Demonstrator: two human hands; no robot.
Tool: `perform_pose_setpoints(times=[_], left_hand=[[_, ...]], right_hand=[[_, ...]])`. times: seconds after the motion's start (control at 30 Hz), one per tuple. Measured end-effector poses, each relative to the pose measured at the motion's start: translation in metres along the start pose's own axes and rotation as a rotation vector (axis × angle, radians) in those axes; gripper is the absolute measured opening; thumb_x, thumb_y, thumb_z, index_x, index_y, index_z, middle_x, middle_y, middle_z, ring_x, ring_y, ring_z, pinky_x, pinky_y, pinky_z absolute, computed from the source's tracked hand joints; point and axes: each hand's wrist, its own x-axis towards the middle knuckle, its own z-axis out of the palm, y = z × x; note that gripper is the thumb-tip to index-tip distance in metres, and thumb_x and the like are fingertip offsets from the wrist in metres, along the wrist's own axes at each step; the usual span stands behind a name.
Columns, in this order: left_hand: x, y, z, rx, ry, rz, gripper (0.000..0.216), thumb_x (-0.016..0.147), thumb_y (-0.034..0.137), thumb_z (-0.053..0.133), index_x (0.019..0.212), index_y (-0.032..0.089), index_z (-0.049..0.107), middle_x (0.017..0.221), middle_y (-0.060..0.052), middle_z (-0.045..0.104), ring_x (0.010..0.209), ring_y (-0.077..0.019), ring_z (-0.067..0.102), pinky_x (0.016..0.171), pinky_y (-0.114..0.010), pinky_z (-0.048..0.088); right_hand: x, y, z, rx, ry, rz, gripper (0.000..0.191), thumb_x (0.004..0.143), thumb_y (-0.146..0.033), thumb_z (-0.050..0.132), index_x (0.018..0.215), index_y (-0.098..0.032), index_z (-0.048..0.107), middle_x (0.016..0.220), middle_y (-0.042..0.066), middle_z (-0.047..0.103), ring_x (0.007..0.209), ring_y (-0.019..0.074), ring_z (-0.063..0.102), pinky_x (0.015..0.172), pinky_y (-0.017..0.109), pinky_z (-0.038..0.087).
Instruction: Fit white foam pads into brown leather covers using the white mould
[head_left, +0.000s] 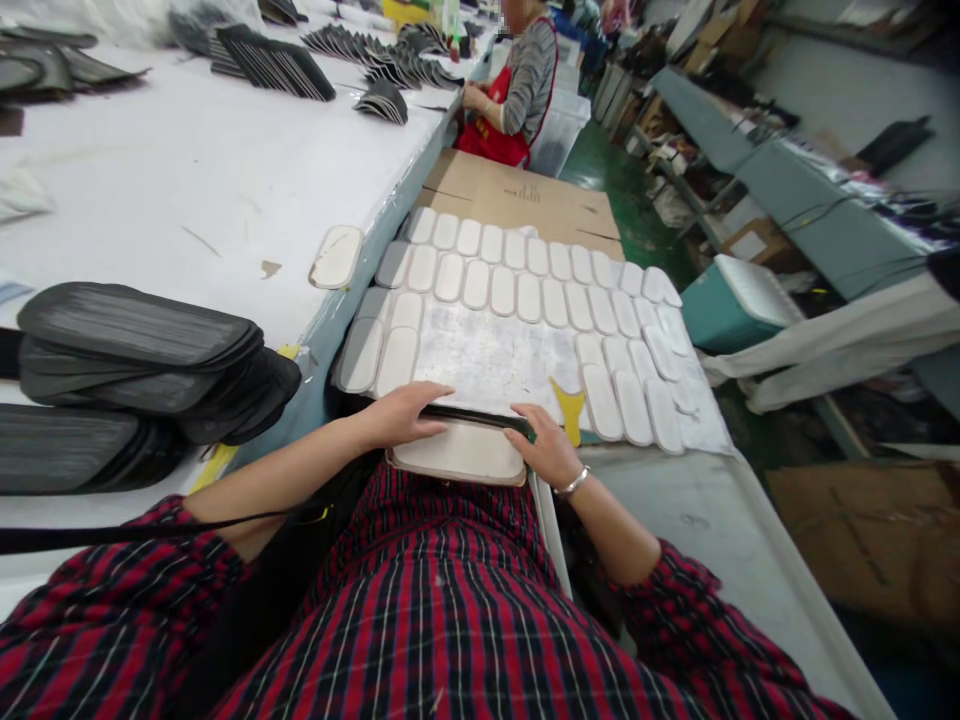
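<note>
Near my lap is a pale panel (pixel 459 450) with rounded ends and a brownish edge. My left hand (pixel 409 412) is at its far left corner, thumb and fingers curved around a dark strip along the far side. At the far right corner, my right hand (pixel 551 447) has its thumb by the panel and its fingers beyond the strip. Whether this strip belongs to the panel I cannot tell. Just ahead lies a board (pixel 495 350) bearing rows of pale oval pieces (pixel 502 292). A yellow forked tool (pixel 570 410) rests on it, close to my right hand.
Dark oval pieces (pixel 135 325) are stacked on the white table (pixel 187 190) at left, and one pale oval piece (pixel 337 257) lies by its edge. Beyond a cardboard sheet (pixel 525 195) works a person in a red apron (pixel 495 130). A teal box (pixel 739 305) stands at right.
</note>
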Motion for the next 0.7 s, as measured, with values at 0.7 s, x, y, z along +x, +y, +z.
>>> perform_pose_setpoints(times=[0.7], left_hand=[[0.057, 0.000, 0.003, -0.571, -0.556, 0.078, 0.057, 0.065, 0.009, 0.055, 0.118, 0.030, 0.056, 0.123, 0.003, 0.056, 0.113, -0.0192, 0.051, 0.099, -0.027, 0.032]], right_hand=[[0.003, 0.027, -0.006, 0.672, -0.499, 0.019, 0.041, 0.089, -0.037, 0.044, 0.127, -0.024, 0.048, 0.132, 0.004, 0.046, 0.122, 0.0181, 0.040, 0.106, 0.036, 0.027]])
